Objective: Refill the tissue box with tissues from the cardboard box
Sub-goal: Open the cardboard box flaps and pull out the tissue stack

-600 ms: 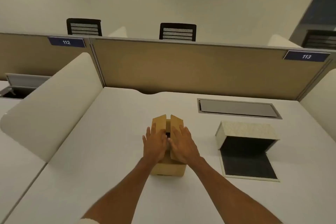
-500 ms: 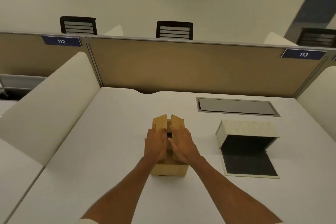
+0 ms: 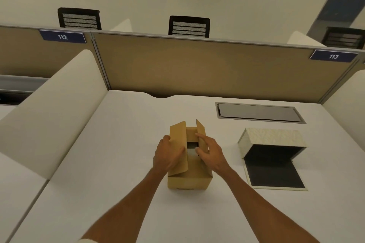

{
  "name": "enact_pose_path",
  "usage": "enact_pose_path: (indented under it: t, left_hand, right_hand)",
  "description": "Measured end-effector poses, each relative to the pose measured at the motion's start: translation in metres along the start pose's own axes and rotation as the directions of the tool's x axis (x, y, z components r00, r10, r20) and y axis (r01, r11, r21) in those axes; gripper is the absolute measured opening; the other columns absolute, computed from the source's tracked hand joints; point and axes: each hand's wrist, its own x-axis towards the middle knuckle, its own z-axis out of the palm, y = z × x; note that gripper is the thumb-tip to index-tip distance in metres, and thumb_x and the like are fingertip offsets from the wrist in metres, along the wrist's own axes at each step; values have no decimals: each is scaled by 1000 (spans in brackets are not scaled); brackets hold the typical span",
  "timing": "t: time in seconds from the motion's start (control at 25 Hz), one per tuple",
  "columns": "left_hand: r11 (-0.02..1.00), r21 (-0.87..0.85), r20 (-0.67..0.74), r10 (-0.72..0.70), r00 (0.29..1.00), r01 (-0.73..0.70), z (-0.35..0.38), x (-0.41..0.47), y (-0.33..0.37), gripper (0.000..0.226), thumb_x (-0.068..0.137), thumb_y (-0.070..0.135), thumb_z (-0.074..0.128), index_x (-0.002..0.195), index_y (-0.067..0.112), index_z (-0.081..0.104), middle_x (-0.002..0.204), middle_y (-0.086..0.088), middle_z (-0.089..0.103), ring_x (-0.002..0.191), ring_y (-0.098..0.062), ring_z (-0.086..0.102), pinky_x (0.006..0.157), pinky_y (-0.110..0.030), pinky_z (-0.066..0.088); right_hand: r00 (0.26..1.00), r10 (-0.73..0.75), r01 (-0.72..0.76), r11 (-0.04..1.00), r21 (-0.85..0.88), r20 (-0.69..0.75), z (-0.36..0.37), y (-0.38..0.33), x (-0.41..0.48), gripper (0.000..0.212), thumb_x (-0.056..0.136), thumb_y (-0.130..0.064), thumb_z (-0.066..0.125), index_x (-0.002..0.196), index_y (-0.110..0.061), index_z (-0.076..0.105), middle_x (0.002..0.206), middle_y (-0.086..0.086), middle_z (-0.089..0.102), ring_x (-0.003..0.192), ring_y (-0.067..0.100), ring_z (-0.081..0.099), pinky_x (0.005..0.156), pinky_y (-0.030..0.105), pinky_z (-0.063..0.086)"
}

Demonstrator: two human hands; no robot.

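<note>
A white desk (image 3: 122, 163) is carrying a cardboard box (image 3: 188, 179) near its middle. To its right, an open tissue box (image 3: 272, 140) is lying with its dark inside showing. The left hand (image 3: 167, 156), fingers curled, is gripping the left flap (image 3: 178, 148). The right hand (image 3: 211, 154), fingers loosely spread, is touching the right flap (image 3: 201, 134).
</note>
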Motion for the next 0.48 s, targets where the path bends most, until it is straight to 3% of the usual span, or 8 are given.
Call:
enact_pose_path:
  t: [0.12, 0.2, 0.32, 0.48]
  left_hand:
    - [1000, 23, 3, -21, 1000, 21, -1, -3, 1, 102, 70, 71, 65, 146, 15, 29, 150, -9, 41, 134, -32, 45, 104, -50, 44]
    - [999, 40, 17, -10, 1000, 10, 0, -3, 8, 100, 70, 66, 68, 146, 14, 29, 146, -9, 44, 130, -33, 48, 100, -48, 45]
    - [991, -131, -15, -39, 999, 37, -9, -1, 13, 73, 81, 51, 66, 137, 11, 41, 127, -11, 59, 112, -32, 61, 89, -41, 50]
    - [914, -405, -9, -42, 999, 35, -30, -3, -4, 32, 98, 34, 43, 114, 11, 59, 94, 1, 67, 88, -22, 64, 70, -30, 53]
  right_hand:
    - [1000, 24, -19, 970, 243, -15, -13, 6, 0, 42, 90, -25, 59, 113, -59, 47, 133, -11, 51, 118, 13, 51, 85, 22, 49]
    - [998, 36, -16, 942, 336, -56, -20, 10, 0, 40, 92, -22, 57, 108, -57, 50, 123, -17, 57, 114, 10, 56, 71, 14, 51]
    - [981, 113, -39, 910, 414, -156, -32, 22, 0, 29, 94, -23, 54, 111, -47, 52, 118, -11, 61, 107, 11, 60, 69, 17, 51]
    - [956, 212, -126, 921, 369, -205, -45, 47, -4, 32, 93, -17, 58, 122, -25, 50, 121, 2, 59, 93, 10, 61, 65, 18, 47]
